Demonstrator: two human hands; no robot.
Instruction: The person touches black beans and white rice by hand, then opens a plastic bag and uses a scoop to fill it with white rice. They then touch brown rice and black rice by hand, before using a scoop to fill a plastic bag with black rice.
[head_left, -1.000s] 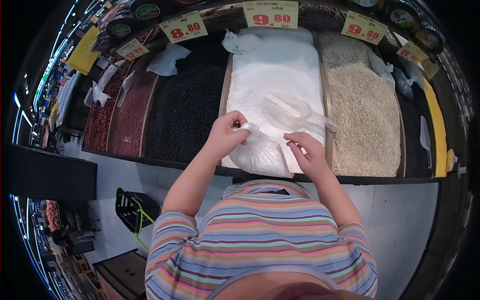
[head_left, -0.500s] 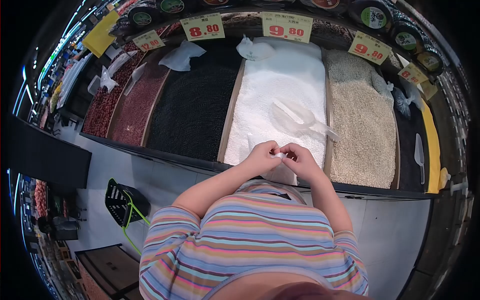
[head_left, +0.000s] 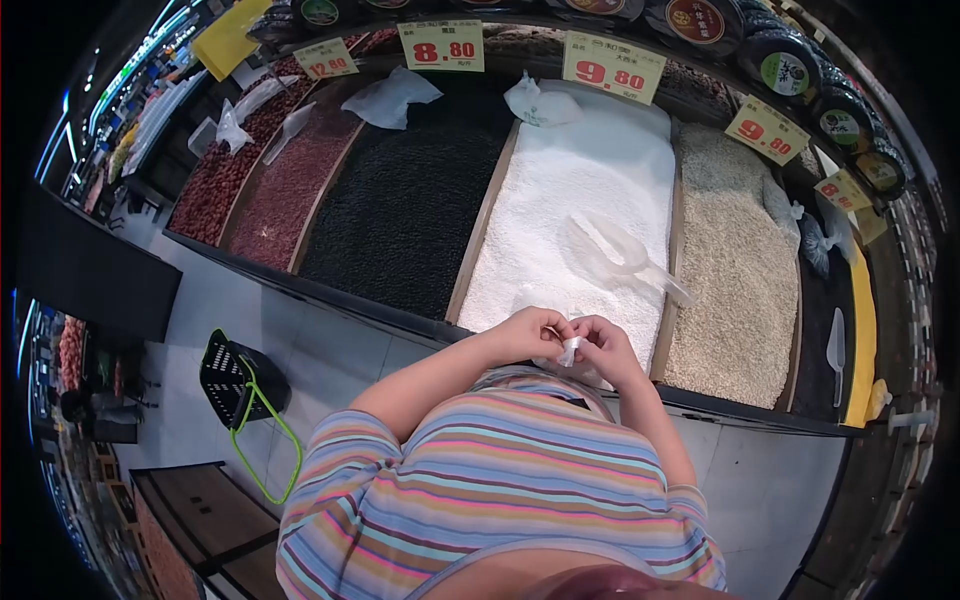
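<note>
Your right hand (head_left: 607, 352), apart a second ago, now meets your left hand (head_left: 535, 335)! Both pinch closed on the bag (head_left: 571, 351), caught between your fingertips and mostly hidden; beyond your grip lies the scoop (head_left: 614, 246).

A black, green-handled basket (head_left: 230, 385) stood on the pale floor (head_left: 335, 350). Black beans (head_left: 400, 205) lay between wooden dividers, with smaller reddish beans (head_left: 272, 200) to their left and beige grain (head_left: 735, 280) well to the right. Price signs (head_left: 443, 47) lined the back, near round dark packages (head_left: 788, 76)
</note>
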